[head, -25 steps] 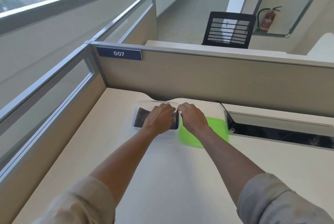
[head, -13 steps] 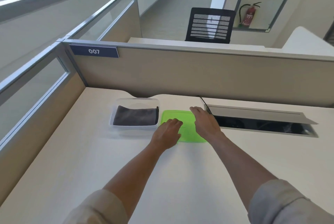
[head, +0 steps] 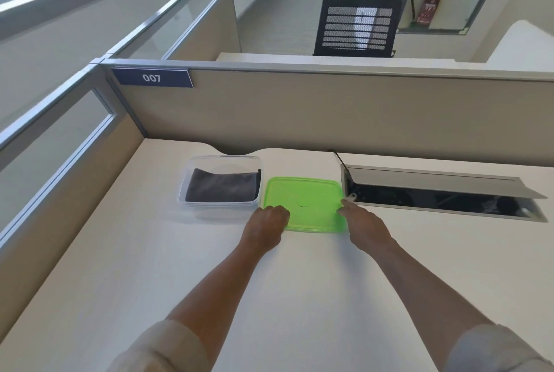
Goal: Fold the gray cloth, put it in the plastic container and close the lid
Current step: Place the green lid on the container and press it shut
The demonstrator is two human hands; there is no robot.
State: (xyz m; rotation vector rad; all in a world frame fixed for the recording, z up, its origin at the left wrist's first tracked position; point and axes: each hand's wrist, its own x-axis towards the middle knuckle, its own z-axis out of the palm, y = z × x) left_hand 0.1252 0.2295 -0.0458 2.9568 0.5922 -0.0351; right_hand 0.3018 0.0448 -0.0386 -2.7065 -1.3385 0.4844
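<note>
The folded gray cloth [head: 222,188] lies inside the clear plastic container [head: 192,208], which stands open on the desk. Right beside it the green lid [head: 304,199] lies flat on the desk. My left hand [head: 265,226] rests at the lid's near left corner, fingers curled onto its edge. My right hand [head: 364,223] is at the lid's near right corner, with fingertips touching its right edge. The lid still lies flat on the desk, and whether either hand grips it is unclear.
A recessed cable tray with an open metal flap [head: 434,188] sits just right of the lid. A partition wall [head: 329,113] labelled 007 runs along the desk's far edge and another along the left side. A black chair [head: 356,29] stands beyond.
Both hands left the container and moved right to the green lid. They now sit at its two near corners, spread farther apart than half a second ago.
</note>
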